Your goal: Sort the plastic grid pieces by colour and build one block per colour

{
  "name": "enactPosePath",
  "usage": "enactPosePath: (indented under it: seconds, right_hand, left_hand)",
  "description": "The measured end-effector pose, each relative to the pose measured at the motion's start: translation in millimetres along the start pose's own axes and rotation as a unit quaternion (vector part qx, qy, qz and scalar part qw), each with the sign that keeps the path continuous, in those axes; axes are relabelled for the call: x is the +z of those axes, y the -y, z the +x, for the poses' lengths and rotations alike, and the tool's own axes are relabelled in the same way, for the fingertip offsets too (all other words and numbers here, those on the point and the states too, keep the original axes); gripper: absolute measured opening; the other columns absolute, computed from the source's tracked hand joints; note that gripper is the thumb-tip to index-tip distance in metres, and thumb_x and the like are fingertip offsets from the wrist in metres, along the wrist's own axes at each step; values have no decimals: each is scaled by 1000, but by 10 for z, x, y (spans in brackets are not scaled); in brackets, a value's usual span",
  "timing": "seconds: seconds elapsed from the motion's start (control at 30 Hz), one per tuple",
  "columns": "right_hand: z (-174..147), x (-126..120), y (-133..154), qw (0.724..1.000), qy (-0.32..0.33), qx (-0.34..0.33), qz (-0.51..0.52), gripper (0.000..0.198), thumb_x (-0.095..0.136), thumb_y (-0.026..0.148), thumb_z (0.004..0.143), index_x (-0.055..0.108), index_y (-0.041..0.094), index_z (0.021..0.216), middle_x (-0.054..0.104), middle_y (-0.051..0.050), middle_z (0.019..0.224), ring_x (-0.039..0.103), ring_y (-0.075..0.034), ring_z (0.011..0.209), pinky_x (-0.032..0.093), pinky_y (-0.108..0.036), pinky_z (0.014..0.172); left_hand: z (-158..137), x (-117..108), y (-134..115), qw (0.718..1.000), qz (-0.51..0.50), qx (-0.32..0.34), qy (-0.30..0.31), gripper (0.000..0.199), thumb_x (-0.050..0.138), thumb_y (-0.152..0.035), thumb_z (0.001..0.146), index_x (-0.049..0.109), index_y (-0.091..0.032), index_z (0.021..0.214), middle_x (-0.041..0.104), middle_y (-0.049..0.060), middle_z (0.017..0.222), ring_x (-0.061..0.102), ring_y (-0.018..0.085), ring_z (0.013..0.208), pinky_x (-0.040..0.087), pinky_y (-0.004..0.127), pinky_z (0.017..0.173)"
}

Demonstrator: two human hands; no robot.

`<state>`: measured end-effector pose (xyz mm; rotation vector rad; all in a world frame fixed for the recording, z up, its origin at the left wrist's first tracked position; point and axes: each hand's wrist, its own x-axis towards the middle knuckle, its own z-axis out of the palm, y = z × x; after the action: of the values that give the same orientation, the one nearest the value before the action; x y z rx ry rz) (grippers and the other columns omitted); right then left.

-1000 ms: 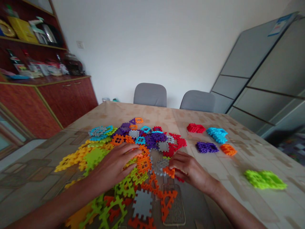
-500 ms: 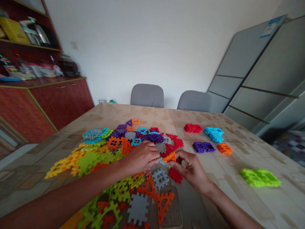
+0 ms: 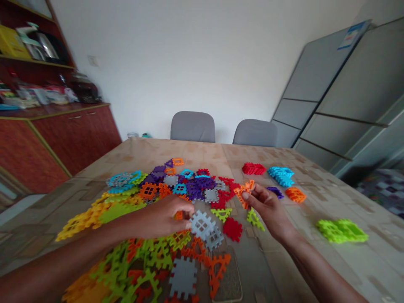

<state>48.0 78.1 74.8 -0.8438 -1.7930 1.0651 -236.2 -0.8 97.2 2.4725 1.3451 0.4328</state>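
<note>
My left hand (image 3: 168, 216) pinches a grey window-shaped interlocking tile (image 3: 202, 224) by its left edge, over the pile. Under it lies another grey window tile (image 3: 214, 238). My right hand (image 3: 265, 202) grips an orange notched tile (image 3: 244, 193), held up at the pile's right side. Below that hand a green triangular tile (image 3: 255, 219) rests on the table, and a red tile (image 3: 232, 229) lies to its left. The mixed pile of green tiles (image 3: 151, 252), yellow tiles (image 3: 85, 216) and purple tiles (image 3: 198, 185) spreads around my left forearm.
Along the table's right side stand separate stacks: red tiles (image 3: 253, 168), blue tiles (image 3: 280, 175), purple tiles (image 3: 275, 192), orange tiles (image 3: 296, 194) and green tiles (image 3: 342, 230). Two grey chairs (image 3: 192, 126) stand behind the table. A grey cabinet (image 3: 311, 80) is at the right.
My hands have moved apart. The right carries the orange tile up and right, away from the grey tile, which stays in my left hand. Green triangular tiles now show between them.
</note>
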Motion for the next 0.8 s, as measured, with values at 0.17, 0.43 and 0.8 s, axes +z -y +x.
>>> enactPosePath:
  seconds: [0.17,0.43,0.8]
  right_hand:
    - [-169,156,127,971,156,-153,-99,26,66,44,98,69,21,85,65,0,77,58,-14,70,44,-26,63]
    - [-401,294,247,841,244,-365,-317,26,46,19,107,69,18,96,68,-4,81,57,-17,75,44,-30,65]
    - [-703,261,47,826,291,-327,-356,25,51,20,105,65,18,85,67,-2,86,56,-16,75,42,-29,63]
  left_hand:
    - [278,205,155,995,95,-11,-37,14,64,-12,90,66,-18,77,71,5,82,67,25,86,45,31,77]
    - [268,383,123,991,132,-1,-27,11,65,-11,93,71,-18,86,71,7,83,67,27,86,48,37,80]
    - [-33,473,-162,996,64,41,52,39,93,-21,73,72,-19,105,73,5,104,67,30,103,46,38,87]
